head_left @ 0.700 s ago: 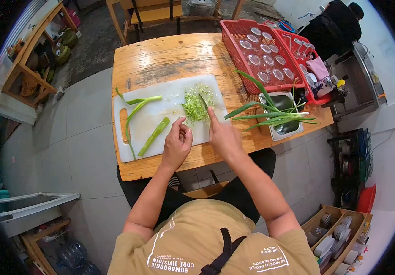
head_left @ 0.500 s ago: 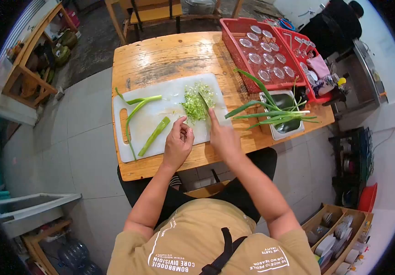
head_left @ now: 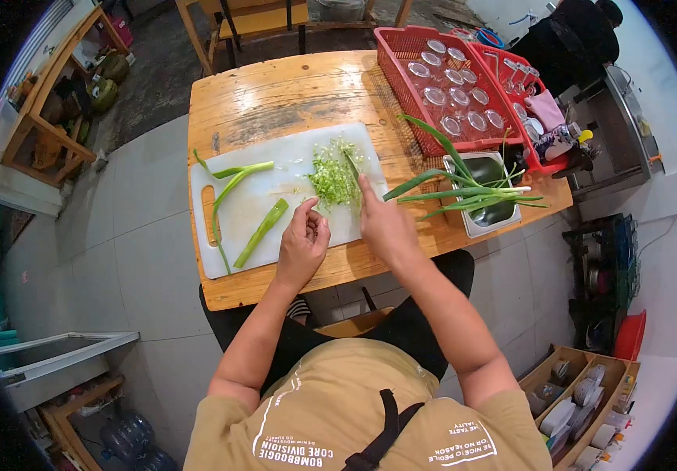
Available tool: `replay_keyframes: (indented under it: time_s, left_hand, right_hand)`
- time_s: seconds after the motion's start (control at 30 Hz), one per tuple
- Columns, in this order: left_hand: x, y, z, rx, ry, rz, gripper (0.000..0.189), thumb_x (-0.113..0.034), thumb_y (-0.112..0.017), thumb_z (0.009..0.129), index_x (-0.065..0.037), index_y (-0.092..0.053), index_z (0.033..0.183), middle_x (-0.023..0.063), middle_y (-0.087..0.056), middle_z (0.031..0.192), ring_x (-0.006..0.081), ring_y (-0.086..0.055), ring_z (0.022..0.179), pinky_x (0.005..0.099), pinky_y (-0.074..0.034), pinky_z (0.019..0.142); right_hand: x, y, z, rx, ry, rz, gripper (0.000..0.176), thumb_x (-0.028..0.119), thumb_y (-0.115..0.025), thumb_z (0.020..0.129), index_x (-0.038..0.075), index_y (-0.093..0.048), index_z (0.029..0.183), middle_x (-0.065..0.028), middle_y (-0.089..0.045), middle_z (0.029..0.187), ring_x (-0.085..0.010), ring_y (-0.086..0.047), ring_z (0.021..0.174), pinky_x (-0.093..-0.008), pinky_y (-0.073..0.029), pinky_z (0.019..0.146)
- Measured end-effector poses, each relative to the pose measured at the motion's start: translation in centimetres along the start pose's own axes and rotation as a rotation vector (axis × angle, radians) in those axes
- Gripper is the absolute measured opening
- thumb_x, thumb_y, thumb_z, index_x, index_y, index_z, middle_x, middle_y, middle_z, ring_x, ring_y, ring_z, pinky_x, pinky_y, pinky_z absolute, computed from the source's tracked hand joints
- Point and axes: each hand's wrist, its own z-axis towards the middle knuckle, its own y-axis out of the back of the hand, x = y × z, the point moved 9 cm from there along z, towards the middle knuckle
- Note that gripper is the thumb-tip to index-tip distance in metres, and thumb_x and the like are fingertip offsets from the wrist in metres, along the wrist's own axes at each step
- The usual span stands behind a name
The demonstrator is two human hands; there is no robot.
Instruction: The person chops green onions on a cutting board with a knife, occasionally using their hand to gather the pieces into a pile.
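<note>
My right hand (head_left: 388,228) is closed around a knife, its blade (head_left: 350,166) lying at the right side of a pile of chopped green onion (head_left: 332,177). The pile rests on a white cutting board (head_left: 256,188). My left hand (head_left: 302,245) hovers at the board's near edge, just below the pile, with fingers curled in and nothing visible in them. Left of it lies a thick cut piece of green stalk (head_left: 261,232). A longer green onion (head_left: 232,188) with bent leaves stretches along the board's left end, partly over the handle slot.
Whole green onions (head_left: 476,192) lie across a metal container (head_left: 491,228) at the table's right. Behind it stand a red basket of upturned glasses (head_left: 401,82) and another red basket (head_left: 552,166). A person in black (head_left: 570,47) is at the far right.
The knife blade has shifted slightly and stands more upright beside the chopped pile. My left hand keeps its curled pose near the board's edge. The view has moved a little.
</note>
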Motion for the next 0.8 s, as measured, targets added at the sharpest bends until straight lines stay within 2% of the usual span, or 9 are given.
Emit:
replay_keyframes:
  time_s: [0.07, 0.1, 0.23, 0.37, 0.43, 0.6, 0.67, 0.8]
  left_hand:
    - [0.4, 0.1, 0.0, 0.003, 0.042, -0.022, 0.040, -0.004, -0.065, 0.099, -0.001, -0.054, 0.137, 0.0084, -0.063, 0.087, 0.0153, -0.059, 0.068, 0.0298, -0.052, 0.065]
    - [0.5, 0.1, 0.2, -0.005, 0.040, -0.023, 0.040, -0.004, -0.065, 0.099, -0.001, -0.054, 0.137, 0.0084, -0.063, 0.087, 0.0153, -0.059, 0.068, 0.0298, -0.052, 0.065]
    - [0.2, -0.1, -0.2, -0.001, 0.019, -0.024, 0.040, -0.004, -0.065, 0.099, -0.001, -0.054, 0.137, 0.0077, -0.063, 0.086, 0.0147, -0.058, 0.067, 0.0296, -0.051, 0.065]
    - [0.0, 0.2, 0.1, -0.003, 0.024, -0.013, 0.039, -0.005, -0.065, 0.099, -0.001, -0.054, 0.137, 0.0082, -0.063, 0.087, 0.0148, -0.058, 0.068, 0.0301, -0.051, 0.065]
    - [0.3, 0.2, -0.1, -0.006, 0.020, -0.027, 0.040, -0.005, -0.064, 0.099, 0.000, -0.054, 0.137, 0.0083, -0.063, 0.087, 0.0151, -0.058, 0.069, 0.0305, -0.051, 0.066]
    - [0.0, -0.1, 0.1, -0.024, -0.007, -0.012, 0.040, -0.005, -0.065, 0.099, 0.000, -0.054, 0.137, 0.0082, -0.063, 0.087, 0.0148, -0.058, 0.069, 0.0305, -0.051, 0.065]
    - [0.2, -0.1, 0.1, -0.011, 0.003, -0.003, 0.040, -0.005, -0.065, 0.099, 0.000, -0.054, 0.137, 0.0085, -0.063, 0.088, 0.0157, -0.059, 0.069, 0.0309, -0.052, 0.066]
    - [0.5, 0.2, 0.3, 0.002, 0.051, -0.023, 0.040, -0.005, -0.065, 0.099, 0.000, -0.054, 0.137, 0.0091, -0.064, 0.088, 0.0168, -0.061, 0.070, 0.0314, -0.053, 0.066]
  right_hand:
    - [0.5, -2.5, -1.7, -0.049, 0.014, -0.064, 0.078, 0.012, -0.059, 0.093, 0.010, -0.029, 0.165, -0.0168, -0.070, 0.066, -0.0343, -0.070, 0.057, -0.0518, -0.057, 0.056]
    - [0.9, -2.5, -2.7, -0.007, -0.004, -0.114, 0.080, 0.012, -0.059, 0.092, 0.010, -0.028, 0.166, -0.0169, -0.070, 0.067, -0.0338, -0.071, 0.058, -0.0513, -0.057, 0.057]
    - [0.2, -0.3, -0.7, 0.040, -0.023, -0.028, 0.080, 0.015, -0.060, 0.093, 0.014, -0.028, 0.166, -0.0174, -0.070, 0.066, -0.0350, -0.070, 0.057, -0.0506, -0.056, 0.055]
    - [-0.3, 0.2, -1.2, -0.012, 0.007, -0.020, 0.079, 0.015, -0.060, 0.093, 0.014, -0.029, 0.165, -0.0172, -0.069, 0.065, -0.0360, -0.070, 0.056, -0.0507, -0.056, 0.055]
    - [0.0, -1.3, -3.5, -0.055, -0.047, -0.081, 0.074, 0.016, -0.059, 0.094, 0.013, -0.033, 0.164, -0.0171, -0.068, 0.064, -0.0367, -0.069, 0.056, -0.0510, -0.056, 0.055]
    - [-1.1, -0.1, -1.5, -0.021, -0.055, -0.011, 0.074, 0.018, -0.060, 0.095, 0.012, -0.033, 0.164, -0.0175, -0.067, 0.062, -0.0370, -0.069, 0.055, -0.0508, -0.055, 0.053]
    - [-1.2, 0.2, -0.6, -0.089, 0.009, -0.005, 0.073, 0.019, -0.060, 0.096, 0.012, -0.034, 0.164, -0.0180, -0.067, 0.063, -0.0374, -0.068, 0.055, -0.0514, -0.056, 0.053]
    - [-0.6, -1.2, -2.6, -0.106, -0.029, -0.053, 0.068, 0.021, -0.058, 0.098, 0.012, -0.037, 0.162, -0.0187, -0.068, 0.063, -0.0380, -0.069, 0.056, -0.0528, -0.056, 0.053]
